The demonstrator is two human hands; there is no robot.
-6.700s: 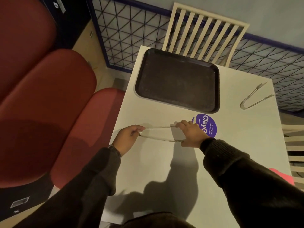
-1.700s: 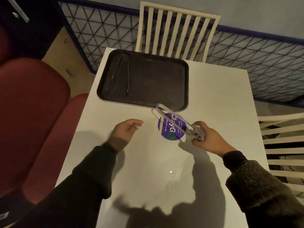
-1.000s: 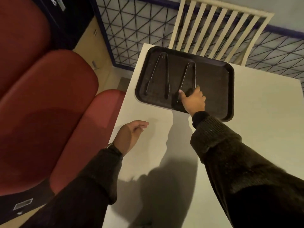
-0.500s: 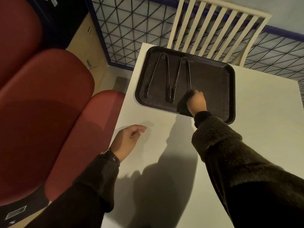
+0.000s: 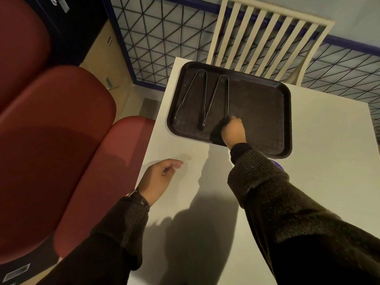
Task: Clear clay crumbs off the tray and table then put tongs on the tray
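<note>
A dark brown tray (image 5: 265,108) sits at the far end of the white table (image 5: 320,165). Two metal tongs lie on its left half, hinges pointing away from me: the left tongs (image 5: 190,97) and the right tongs (image 5: 216,97), whose near tips almost touch. My right hand (image 5: 234,131) is over the tray's near edge, fingers curled on the near tip of the right tongs' right arm. My left hand (image 5: 159,177) rests on the table near its left edge, fingers loosely apart and holding nothing. I cannot make out clay crumbs.
A cream slatted chair (image 5: 267,42) stands behind the tray against a blue wire-mesh fence (image 5: 164,38). Red padded seats (image 5: 61,140) lie left of the table. A purple sticker (image 5: 277,162) peeks out past my right sleeve.
My right hand carried the second tongs from the table onto the tray and laid them beside the first pair, then nudged them left. My left hand stayed on the table.
</note>
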